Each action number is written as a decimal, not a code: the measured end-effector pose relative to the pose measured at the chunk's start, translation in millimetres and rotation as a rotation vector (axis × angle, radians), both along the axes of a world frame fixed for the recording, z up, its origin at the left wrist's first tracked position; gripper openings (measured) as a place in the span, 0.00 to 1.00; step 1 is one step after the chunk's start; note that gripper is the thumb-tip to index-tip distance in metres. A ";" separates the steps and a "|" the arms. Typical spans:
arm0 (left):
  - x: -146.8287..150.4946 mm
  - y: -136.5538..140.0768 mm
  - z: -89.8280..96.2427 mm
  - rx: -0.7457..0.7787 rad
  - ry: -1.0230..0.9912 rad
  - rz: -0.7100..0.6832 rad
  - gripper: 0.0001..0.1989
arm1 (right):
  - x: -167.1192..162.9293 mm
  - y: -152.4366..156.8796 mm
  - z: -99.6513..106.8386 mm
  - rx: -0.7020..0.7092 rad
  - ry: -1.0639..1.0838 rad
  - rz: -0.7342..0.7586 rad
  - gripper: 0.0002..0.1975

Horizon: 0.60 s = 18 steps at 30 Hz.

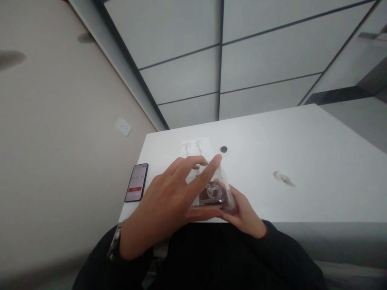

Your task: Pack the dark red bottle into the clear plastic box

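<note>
A clear plastic bag (223,177) is held low in front of me, near the front edge of the table. Inside it shows a dark, box-like item (208,196) with a pale coiled cord or ring on its face; its exact kind is unclear. My left hand (173,191) reaches across the bag's left side, thumb along the bottom and fingers curved over the top. The bag's lower right corner is gripped by my right hand (246,213). Just beyond my left fingers lies a white, flat packet (206,146) with two pale plug-like pieces, partly covered.
On the white table (302,141), a phone (136,183) with a lit screen lies at the left. A small black disc (223,149) sits beyond the bag. Some crumpled translucent material (283,178) rests to the right. A wall (75,161) borders the left side.
</note>
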State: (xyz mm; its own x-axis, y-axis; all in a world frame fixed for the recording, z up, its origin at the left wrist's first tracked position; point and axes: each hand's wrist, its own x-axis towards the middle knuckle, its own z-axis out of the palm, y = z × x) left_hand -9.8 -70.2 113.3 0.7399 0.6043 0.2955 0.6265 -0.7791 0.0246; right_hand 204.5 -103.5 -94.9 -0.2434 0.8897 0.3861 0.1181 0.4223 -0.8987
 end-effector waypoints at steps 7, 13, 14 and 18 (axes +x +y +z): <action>-40.1 0.4 -45.9 -0.315 -0.364 0.165 0.47 | 1.2 4.5 4.9 0.135 0.003 0.029 0.42; -64.9 -6.3 -86.5 -0.476 -0.591 0.304 0.50 | 1.9 3.1 0.0 0.116 -0.012 0.023 0.41; -68.1 -6.9 -92.2 -0.521 -0.626 0.328 0.50 | 1.9 2.7 -0.6 0.116 -0.016 0.022 0.41; -77.0 -4.3 -113.6 -0.657 -0.793 0.364 0.44 | 2.6 1.1 -3.5 0.104 -0.028 0.005 0.41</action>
